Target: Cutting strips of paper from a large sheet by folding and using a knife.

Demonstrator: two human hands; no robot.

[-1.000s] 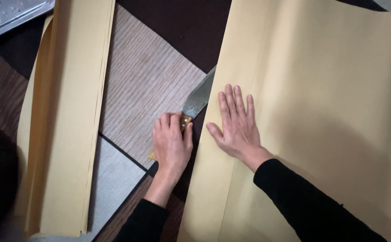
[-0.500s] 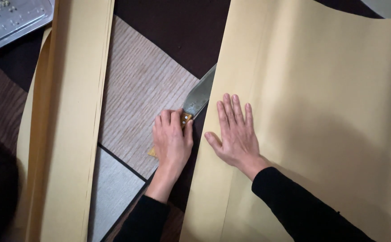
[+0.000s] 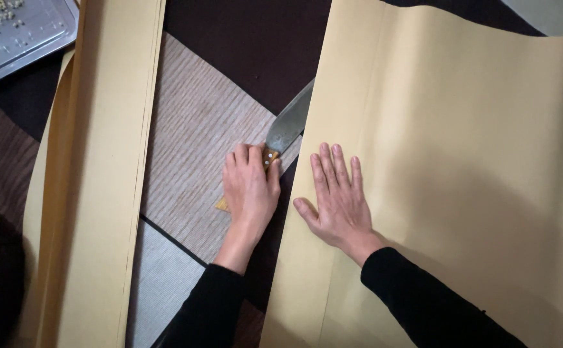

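Right hand [image 3: 339, 203]: mine, flat and open, pressing the big tan sheet [image 3: 462, 193] near its left edge.
Left hand [image 3: 250, 190]: clenched around the knife [image 3: 288, 129], wooden handle, grey blade slipping under that edge.
Room: patchwork mat [image 3: 197, 129] bare between sheet and far-left paper stack [image 3: 101, 161].

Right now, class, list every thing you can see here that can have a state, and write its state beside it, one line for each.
Left hand: closed round the knife's wooden handle.
Right hand: flat, fingers spread, pressing on the large paper.
Knife: lying low, blade tip hidden under the paper's edge.
Large paper sheet: spread out, slightly wavy.
Paper stack: piled in a long strip, edges layered.
Metal tray: holding scattered small grains.
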